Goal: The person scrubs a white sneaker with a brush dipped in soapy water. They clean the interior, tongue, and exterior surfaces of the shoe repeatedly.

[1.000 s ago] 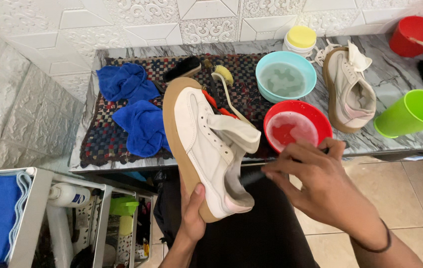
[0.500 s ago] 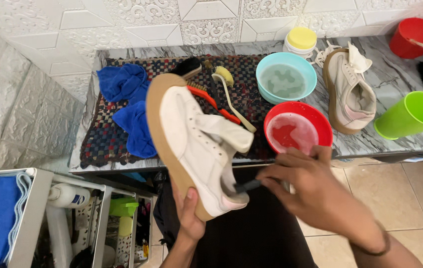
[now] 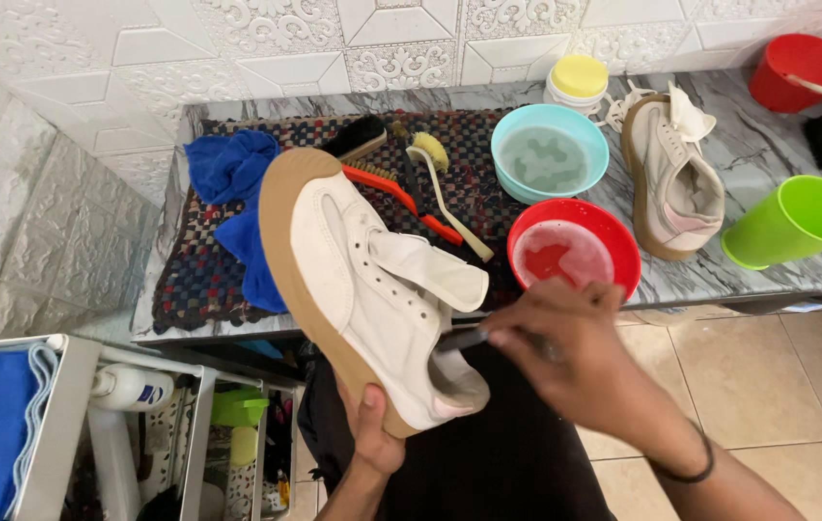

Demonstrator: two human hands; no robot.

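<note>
Setting, as I see it: a home shoe-cleaning corner. Marble-patterned counter (image 3: 778, 275) under an embossed white tile wall (image 3: 266, 48); on the counter a crocheted mat (image 3: 189, 280), brushes (image 3: 430, 183), water bowls (image 3: 549, 154); tiled floor (image 3: 768, 376) below.

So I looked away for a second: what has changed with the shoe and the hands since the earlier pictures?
The right hand has slid down from the red bowl, bringing its dark tool to the heel opening of the shoe. The shoe tilted, toe swinging left. The left hand still grips the heel end. Nothing on the counter moved.
</note>
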